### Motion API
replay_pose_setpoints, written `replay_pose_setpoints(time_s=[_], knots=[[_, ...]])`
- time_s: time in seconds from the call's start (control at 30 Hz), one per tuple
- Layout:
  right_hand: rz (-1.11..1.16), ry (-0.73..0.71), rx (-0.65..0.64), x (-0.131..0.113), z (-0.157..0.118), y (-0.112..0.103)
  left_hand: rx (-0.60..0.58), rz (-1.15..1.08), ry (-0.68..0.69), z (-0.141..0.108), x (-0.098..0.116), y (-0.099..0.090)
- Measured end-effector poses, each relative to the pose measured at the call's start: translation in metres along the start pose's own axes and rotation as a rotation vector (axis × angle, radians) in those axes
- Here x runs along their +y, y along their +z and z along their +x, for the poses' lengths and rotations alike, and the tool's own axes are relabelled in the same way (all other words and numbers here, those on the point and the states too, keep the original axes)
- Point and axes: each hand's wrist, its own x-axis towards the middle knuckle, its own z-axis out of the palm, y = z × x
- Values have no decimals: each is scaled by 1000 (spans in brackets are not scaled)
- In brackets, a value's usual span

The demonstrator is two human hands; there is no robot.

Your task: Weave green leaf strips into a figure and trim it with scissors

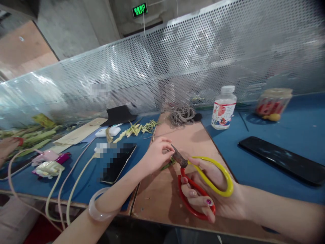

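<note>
My right hand grips a pair of scissors with one red and one yellow handle loop. Its fingers pass through the loops, which stand apart, and the short dark blades point up and to the left. My left hand is pinched at the blade tips; whatever lies between its fingertips is too small or hidden to name. Just below those fingers, a small green braided or leafy piece shows over the brown board. Whether the left fingers hold this piece, I cannot tell.
Behind the hands lies a coil of grey cord. A labelled bottle, a jar and a black case stand or lie rightward. Leftward are a phone, cables, pale woven strips and another person's hand.
</note>
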Motion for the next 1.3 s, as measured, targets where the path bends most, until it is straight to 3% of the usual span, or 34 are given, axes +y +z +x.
replay_pose_setpoints(time_s=[0.37,0.93,1.3], knots=[[1,6,15,-1,-1,7,-2,-2,-6,-1,5,-1],[6,-3,-6,0,1,4,-4,11,55,0,-3,0],[23,-3,-22,2,1,0,-14,-10,20,0,0,0]])
